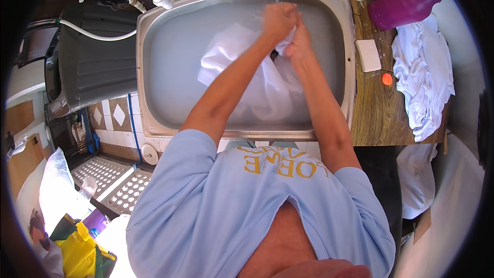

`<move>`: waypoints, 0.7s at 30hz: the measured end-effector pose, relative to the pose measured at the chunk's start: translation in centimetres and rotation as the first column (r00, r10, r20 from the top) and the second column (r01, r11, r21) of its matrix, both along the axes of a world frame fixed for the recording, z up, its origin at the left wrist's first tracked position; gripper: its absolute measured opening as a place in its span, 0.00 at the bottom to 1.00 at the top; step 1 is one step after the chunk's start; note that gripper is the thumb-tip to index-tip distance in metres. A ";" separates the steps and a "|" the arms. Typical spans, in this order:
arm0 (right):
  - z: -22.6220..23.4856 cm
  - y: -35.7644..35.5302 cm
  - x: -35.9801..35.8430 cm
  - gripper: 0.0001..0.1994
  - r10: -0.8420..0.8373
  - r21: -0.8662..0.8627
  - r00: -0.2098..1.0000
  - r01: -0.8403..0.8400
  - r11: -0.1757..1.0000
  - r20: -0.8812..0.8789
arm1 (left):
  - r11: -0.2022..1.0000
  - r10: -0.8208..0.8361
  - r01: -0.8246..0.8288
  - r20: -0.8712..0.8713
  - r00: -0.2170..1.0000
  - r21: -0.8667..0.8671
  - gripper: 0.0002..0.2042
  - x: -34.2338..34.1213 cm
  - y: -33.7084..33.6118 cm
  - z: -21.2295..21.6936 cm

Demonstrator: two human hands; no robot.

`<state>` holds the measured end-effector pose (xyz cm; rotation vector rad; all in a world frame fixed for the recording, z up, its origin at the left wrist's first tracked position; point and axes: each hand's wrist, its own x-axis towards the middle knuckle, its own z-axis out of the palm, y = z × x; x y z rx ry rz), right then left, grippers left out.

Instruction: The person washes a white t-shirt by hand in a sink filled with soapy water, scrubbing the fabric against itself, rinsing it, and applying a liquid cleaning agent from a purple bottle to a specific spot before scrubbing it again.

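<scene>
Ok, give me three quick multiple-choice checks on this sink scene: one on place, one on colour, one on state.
1. Where does the white rectangular soap bar lie?
A. in the sink
B. on the wooden counter
C. on the floor

2. What colour is the plastic jug on that counter?
A. purple
B. green
C. yellow

3. What are the left hand and right hand doing?
A. hanging apart and empty
B. both gripping the white wet cloth
C. holding the jug

Key: 1 B, it lies beside the metal sink; 2 A, plainly purple; 3 B, cloth bunched between both fists.
</scene>
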<state>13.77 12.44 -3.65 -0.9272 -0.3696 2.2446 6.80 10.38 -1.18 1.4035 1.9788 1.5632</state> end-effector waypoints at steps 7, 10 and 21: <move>-0.2 0.5 1.0 0.18 0.024 -0.128 1.000 -0.023 0.992 0.004 | 0.992 0.035 -0.024 -0.088 0.996 0.122 0.13 -0.3 0.8 -2.3; 3.4 0.3 2.4 0.22 -0.069 -0.163 0.987 0.092 0.982 0.145 | 0.978 0.010 -0.020 -0.050 0.999 -0.209 0.16 -3.9 -0.1 -2.1; -6.4 1.0 4.3 0.18 -0.013 0.620 0.959 -0.174 0.765 0.284 | 0.980 -0.124 0.167 -0.331 0.936 0.107 0.12 6.4 -1.8 0.1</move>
